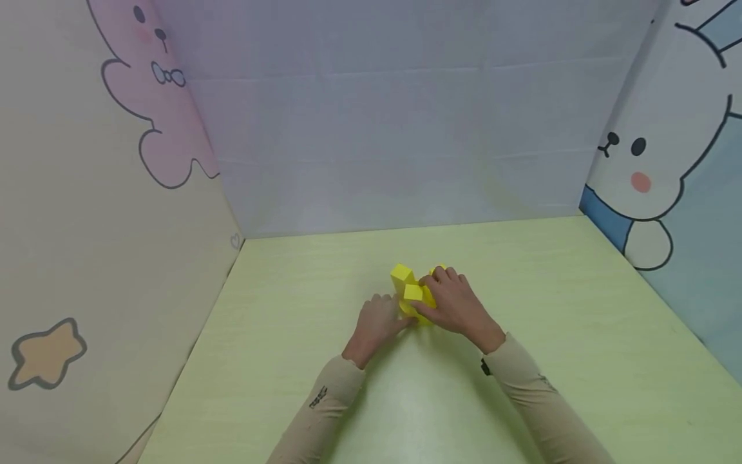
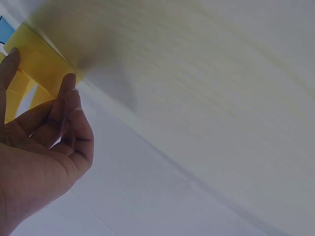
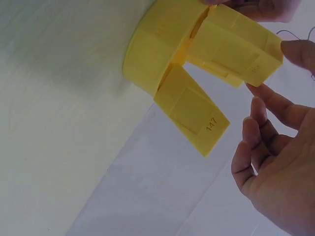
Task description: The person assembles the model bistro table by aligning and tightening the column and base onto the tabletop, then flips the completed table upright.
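A yellow plastic piece with a round, ring-like base stands on the table, with slanted rectangular blocks rising from it. One block is marked 147 and leans outward. My right hand pinches another yellow block by its end, between thumb and index finger; the other fingers are bent and free. On the near left side, my left hand holds the base low down. In the left wrist view its thumb and fingertips lie along the yellow wall. The right hand partly covers the piece in the head view.
The pale yellow-green table spreads around both hands. A white back wall rises behind it. Side panels carry cartoon drawings, including a star at left and a white cartoon animal at right.
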`<act>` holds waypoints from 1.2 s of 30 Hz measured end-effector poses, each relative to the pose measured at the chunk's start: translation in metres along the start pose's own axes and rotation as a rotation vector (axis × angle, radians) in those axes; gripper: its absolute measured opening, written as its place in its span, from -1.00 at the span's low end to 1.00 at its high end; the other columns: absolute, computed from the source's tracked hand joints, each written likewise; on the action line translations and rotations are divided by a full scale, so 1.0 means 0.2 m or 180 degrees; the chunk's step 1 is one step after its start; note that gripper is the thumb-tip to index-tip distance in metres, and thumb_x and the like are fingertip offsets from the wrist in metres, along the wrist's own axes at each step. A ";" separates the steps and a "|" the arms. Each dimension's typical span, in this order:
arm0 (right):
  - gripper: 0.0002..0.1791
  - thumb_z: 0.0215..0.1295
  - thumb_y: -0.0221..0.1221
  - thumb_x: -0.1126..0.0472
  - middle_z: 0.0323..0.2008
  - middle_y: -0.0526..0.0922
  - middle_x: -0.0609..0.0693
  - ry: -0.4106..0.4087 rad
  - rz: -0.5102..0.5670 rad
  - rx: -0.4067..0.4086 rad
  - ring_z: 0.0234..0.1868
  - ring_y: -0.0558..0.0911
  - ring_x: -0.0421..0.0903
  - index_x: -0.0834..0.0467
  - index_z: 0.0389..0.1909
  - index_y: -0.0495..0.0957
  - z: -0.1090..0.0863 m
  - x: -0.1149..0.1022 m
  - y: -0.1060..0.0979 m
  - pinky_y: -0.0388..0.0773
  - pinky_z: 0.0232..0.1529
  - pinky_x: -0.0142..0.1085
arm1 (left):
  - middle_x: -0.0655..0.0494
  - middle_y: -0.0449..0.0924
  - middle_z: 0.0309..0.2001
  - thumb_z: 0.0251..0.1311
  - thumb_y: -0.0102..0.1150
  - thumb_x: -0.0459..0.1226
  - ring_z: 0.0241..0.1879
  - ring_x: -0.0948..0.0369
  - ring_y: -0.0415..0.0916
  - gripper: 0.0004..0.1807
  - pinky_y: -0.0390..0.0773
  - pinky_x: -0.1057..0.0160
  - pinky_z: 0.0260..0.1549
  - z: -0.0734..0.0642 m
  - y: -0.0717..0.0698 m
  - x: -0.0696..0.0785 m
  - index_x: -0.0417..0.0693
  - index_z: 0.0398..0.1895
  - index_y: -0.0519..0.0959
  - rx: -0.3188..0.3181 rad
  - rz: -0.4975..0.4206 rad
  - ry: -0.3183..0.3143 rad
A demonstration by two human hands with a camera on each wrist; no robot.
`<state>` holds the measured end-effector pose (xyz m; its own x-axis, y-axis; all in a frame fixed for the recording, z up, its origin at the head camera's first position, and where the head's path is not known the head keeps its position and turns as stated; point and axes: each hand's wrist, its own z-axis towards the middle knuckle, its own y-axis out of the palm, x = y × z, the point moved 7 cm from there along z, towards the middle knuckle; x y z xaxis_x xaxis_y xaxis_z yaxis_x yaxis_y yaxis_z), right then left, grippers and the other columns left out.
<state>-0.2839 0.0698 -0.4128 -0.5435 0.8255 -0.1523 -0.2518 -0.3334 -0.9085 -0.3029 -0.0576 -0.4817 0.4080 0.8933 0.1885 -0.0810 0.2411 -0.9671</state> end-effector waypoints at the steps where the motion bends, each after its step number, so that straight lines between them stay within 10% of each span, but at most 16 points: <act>1: -0.54 0.17 0.24 -0.15 -0.29 0.43 0.04 0.0022 -0.0032 0.0009 -0.27 0.38 0.03 0.18 -0.19 0.54 0.00 0.00 0.00 0.31 -0.31 -0.12 | 0.15 0.37 -0.60 0.08 0.18 0.23 -0.53 0.17 0.30 -0.46 0.40 0.18 -0.50 0.00 0.00 0.00 -0.05 -0.23 0.54 0.0010 0.0014 0.0005; 6: -0.45 0.11 0.22 -0.29 -0.39 0.39 0.02 0.0230 -0.0235 0.0070 -0.35 0.35 0.03 0.16 -0.36 0.47 0.00 0.02 0.00 0.26 -0.37 -0.13 | 0.16 0.33 -0.62 0.07 0.17 0.25 -0.55 0.17 0.30 -0.44 0.41 0.17 -0.51 0.00 0.00 0.00 -0.05 -0.25 0.55 0.0032 0.0069 0.0024; 15: -0.53 0.15 0.16 0.09 -0.19 0.37 0.09 -0.0009 0.0138 -0.0118 -0.22 0.31 0.06 0.09 0.11 0.54 0.01 0.03 0.01 0.26 -0.31 -0.13 | 0.16 0.37 -0.59 0.05 0.18 0.26 -0.49 0.15 0.36 -0.40 0.47 0.12 -0.41 0.00 0.00 0.01 -0.09 -0.20 0.56 -0.0035 0.0092 -0.0041; 36: -0.52 0.15 0.22 -0.19 -0.45 0.28 0.04 0.0343 -0.0320 -0.0063 -0.37 0.24 0.05 0.18 -0.46 0.44 -0.03 0.07 -0.04 0.17 -0.38 -0.14 | 0.15 0.39 -0.56 0.05 0.18 0.25 -0.47 0.14 0.37 -0.36 0.45 0.13 -0.41 -0.01 -0.01 0.02 -0.08 -0.08 0.56 -0.0030 0.0076 -0.0021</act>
<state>-0.2856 0.0872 -0.4097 -0.4268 0.8988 -0.1000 -0.2844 -0.2383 -0.9286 -0.2988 -0.0549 -0.4786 0.4001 0.9012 0.1666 -0.0819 0.2162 -0.9729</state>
